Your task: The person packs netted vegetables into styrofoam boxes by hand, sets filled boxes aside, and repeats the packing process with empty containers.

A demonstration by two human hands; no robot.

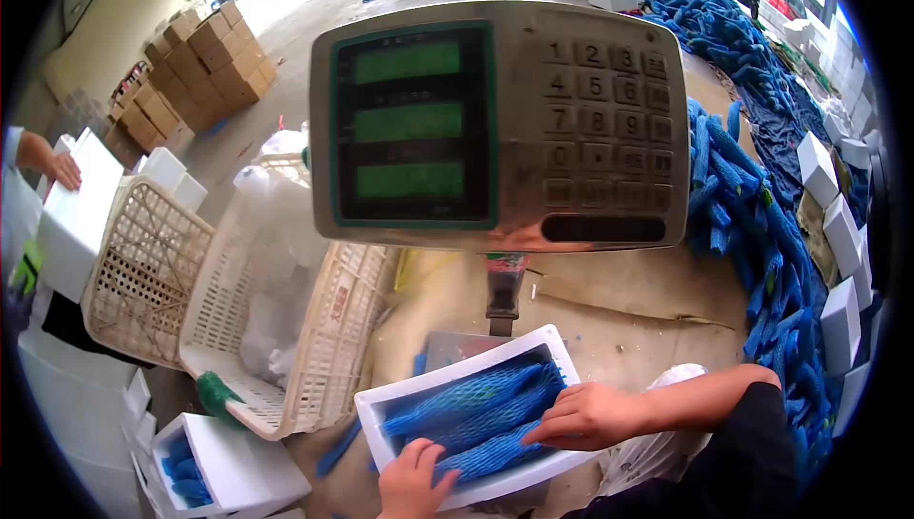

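Note:
A white foam box [562,351] rests on the metal plate of a scale, holding several long items in blue mesh netting [476,403]. My left hand [415,479] is at the box's near left edge, fingers apart, touching the netting. On the right side of the box, my right hand [583,416] has its fingers bent together over the end of the netted items; whether it grips one is hidden. Above the box stands the scale's display head [514,124], with three green screens and a number keypad.
White plastic crates [333,329] with clear bags stand left. Another foam box [243,467] with blue items lies lower left. Blue netted items [776,262] pile along the right, beside white boxes [841,324]. Another person's hand [65,170] touches a foam box at far left.

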